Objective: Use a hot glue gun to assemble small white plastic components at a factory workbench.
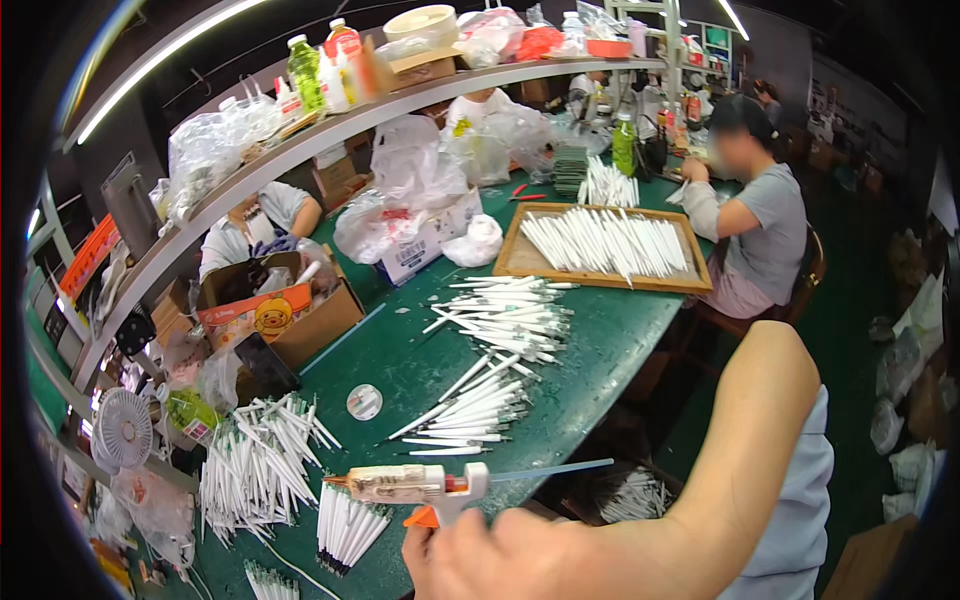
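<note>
Right elbow bent high at right of frame, and the forearm [720, 470] slants down-left to the right hand [500, 560] at bottom centre. Its fingers curl closed around the handle of a white glue gun [400, 484], nozzle aimed left, a pale-blue glue stick [550, 469] jutting out behind. Just below the barrel, lower left of centre, there's a fan of white pens [352, 532] on the green table [335, 375]. The left hand's out of frame; can't tell its grip.
</note>
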A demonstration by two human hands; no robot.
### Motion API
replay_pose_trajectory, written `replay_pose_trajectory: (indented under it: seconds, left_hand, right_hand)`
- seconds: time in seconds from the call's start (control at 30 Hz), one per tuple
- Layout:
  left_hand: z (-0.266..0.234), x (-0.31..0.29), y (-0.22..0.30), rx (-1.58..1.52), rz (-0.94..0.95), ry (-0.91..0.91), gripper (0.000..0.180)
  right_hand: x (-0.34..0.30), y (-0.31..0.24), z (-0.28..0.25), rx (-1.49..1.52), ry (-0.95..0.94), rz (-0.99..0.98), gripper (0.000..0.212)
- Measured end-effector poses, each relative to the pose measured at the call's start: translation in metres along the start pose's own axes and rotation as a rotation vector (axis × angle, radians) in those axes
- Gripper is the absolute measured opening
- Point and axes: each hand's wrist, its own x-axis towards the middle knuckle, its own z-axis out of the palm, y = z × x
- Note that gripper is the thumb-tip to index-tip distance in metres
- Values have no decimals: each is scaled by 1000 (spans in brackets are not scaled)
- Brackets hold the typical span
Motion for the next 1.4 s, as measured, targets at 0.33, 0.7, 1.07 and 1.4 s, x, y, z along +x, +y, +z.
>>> replay_pose_trajectory:
  seconds: [0.33,0.7,1.07,1.4]
  left_hand:
    - [23,3,2,1,23,-155,28]
    - [20,-4,-3,-11,41,-43,27]
    - [14,-21,-1,-19,-45,12,27]
    - [6,-12,-2,-47,-84,70,27]
  right_hand:
    - [9,-45,-9,-126,150,50,13]
    - [-1,-53,23,-622,223,-90,19]
    - [13,-52,45,-511,579,295,31]
    - [4,-56,48,-81,408,327,29]
